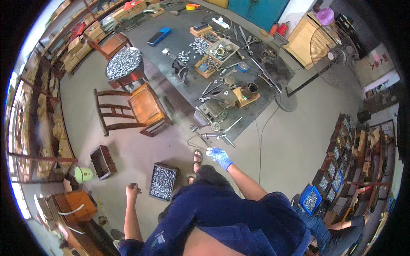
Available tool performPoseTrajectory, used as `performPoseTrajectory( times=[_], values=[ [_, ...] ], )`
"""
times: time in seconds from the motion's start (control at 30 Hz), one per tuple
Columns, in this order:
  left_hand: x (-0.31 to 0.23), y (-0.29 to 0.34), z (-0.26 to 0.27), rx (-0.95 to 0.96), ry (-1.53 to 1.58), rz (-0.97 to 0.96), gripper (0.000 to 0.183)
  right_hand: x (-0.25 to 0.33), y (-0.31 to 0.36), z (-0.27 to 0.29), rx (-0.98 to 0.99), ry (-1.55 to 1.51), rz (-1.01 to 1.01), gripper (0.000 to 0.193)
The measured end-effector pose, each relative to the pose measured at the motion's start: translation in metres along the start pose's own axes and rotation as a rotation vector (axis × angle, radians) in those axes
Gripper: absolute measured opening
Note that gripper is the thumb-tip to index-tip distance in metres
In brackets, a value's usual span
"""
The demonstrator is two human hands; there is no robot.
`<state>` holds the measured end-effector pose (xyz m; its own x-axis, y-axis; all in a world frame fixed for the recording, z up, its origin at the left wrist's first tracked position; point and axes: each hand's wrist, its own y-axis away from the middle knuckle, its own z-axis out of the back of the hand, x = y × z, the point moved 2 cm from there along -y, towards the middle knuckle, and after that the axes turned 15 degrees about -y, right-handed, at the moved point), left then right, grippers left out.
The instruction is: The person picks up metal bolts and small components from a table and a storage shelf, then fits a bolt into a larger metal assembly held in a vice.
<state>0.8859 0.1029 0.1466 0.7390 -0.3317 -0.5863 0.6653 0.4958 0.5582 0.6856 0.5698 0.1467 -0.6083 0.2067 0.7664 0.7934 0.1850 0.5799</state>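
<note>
My right hand [221, 158], in a blue glove, is closed at the near corner of the dark workbench [171, 81]. Its fingers are around the end of a thin bent metal rod [191, 144], which loops toward the bench vise [211, 113]. A bar handle [228, 140] sticks out from the vise just beyond the glove. My bare left hand [133, 190] hangs low on the left with its fingers curled; whether anything is inside them is hidden. Nearest to it on the floor stands a dark crate [176, 170] of small metal parts.
Wrenches [209, 98], a wooden box [208, 66] of small parts and a blue case [159, 36] lie on the bench. A wooden chair [147, 104] and a heaped tub [124, 64] stand left. A fan [331, 55] stands right. Another person [333, 232] is at lower right, beside a blue bin [310, 199].
</note>
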Motion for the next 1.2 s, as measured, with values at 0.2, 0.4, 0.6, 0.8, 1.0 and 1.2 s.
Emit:
performPoseTrajectory(
  times=[0.2, 0.4, 0.6, 0.8, 1.0, 1.2],
  values=[
    [-0.103, -0.048, -0.031, 0.509, -0.175, -0.146, 0.024, -0.071, -0.088, 0.010, -0.056, 0.109, 0.289, 0.042],
    [-0.191, -0.140, -0.007, 0.442, -0.317, -0.236, 0.023, -0.015, -0.065, -0.013, -0.265, 0.249, 0.396, 0.050],
    [-0.228, -0.271, -0.013, 0.619, -0.559, -0.374, 0.014, -0.024, -0.087, -0.030, -0.380, -0.016, 0.277, 0.048],
    [-0.308, -0.432, -0.069, 0.824, -0.896, -1.158, 0.028, -0.027, -0.103, -0.067, -0.702, -0.227, 0.287, 0.048],
    [-0.429, -0.407, -0.106, 1.059, -0.957, -0.741, 0.023, -0.006, -0.095, -0.077, -0.961, -0.189, 0.154, 0.050],
    [-0.463, -0.361, -0.097, 0.965, -1.199, -1.498, 0.025, -0.017, -0.111, -0.081, -0.999, -0.374, 0.272, 0.048]
  ],
)
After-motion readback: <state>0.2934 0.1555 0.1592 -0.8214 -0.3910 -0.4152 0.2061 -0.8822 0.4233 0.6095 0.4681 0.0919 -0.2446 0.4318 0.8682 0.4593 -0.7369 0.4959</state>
